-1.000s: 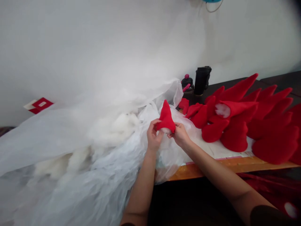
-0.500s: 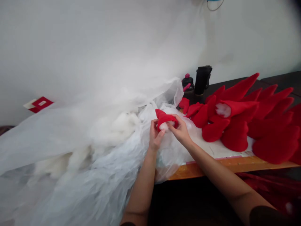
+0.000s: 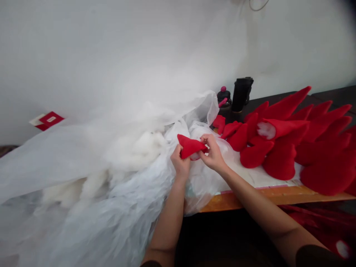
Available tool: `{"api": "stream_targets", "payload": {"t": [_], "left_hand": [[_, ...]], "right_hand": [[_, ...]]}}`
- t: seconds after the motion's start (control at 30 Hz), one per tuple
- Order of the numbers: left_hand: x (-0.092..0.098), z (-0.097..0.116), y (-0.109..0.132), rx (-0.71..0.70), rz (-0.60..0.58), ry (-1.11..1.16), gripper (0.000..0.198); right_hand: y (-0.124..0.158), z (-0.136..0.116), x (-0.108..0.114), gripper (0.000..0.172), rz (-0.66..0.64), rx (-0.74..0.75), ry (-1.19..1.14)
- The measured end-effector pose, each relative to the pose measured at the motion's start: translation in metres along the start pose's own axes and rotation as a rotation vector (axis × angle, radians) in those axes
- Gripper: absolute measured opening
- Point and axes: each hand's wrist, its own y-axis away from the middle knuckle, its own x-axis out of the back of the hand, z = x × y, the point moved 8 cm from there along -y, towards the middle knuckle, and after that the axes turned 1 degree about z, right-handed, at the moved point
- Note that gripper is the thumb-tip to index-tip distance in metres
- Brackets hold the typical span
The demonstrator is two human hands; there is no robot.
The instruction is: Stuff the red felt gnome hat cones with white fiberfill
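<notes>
A small pointed red fabric hat is held between both hands, white stuffing showing at its lower opening. My left hand is closed on the hat's left side. With fingers and thumb pinched, my right hand grips the right edge of its opening. Left of the hands, loose white stuffing lies in a large translucent plastic bag. To the right, several red stuffed hats are piled up, one with white filling visible at its open end.
Behind the pile stand a black tumbler and a dark bottle with pink parts near the wall. The table's orange-brown front edge runs below the hats. A red-and-white card is at far left, and dark red plastic lies at lower right.
The hat in my hands has tipped so its opening faces lower and less stuffing shows. My left hand has shifted slightly left and down; my right fingers now pinch the hat's edge.
</notes>
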Motion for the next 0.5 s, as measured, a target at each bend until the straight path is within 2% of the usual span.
{"api": "stream_targets", "payload": {"t": [0.07,0.13,0.2,0.27,0.3,0.43,0.5], "left_hand": [[-0.003,0.005,0.001,-0.047,-0.047,0.055,0.022],[-0.008,0.012,0.004,-0.111,-0.104,0.136,0.024],[-0.013,0.015,0.006,-0.139,-0.147,0.209,0.037],[-0.017,0.012,0.006,-0.104,-0.17,0.228,0.048],[-0.019,0.009,0.006,-0.079,-0.178,0.217,0.048],[-0.017,0.009,0.007,-0.074,-0.154,0.135,0.02],[-0.013,0.013,0.007,-0.1,-0.11,0.099,0.019]], "right_hand": [[-0.001,-0.004,-0.002,0.048,-0.042,0.058,0.025],[-0.001,-0.006,0.002,0.051,-0.023,0.078,0.067],[-0.001,-0.005,0.009,0.043,0.041,0.043,0.084],[0.001,-0.003,0.014,0.035,0.096,-0.001,0.072],[0.002,-0.004,0.015,0.032,0.11,-0.006,0.069],[0.009,-0.011,0.017,0.022,0.166,0.026,0.1],[0.01,-0.01,0.019,0.019,0.205,0.015,0.119]]}}
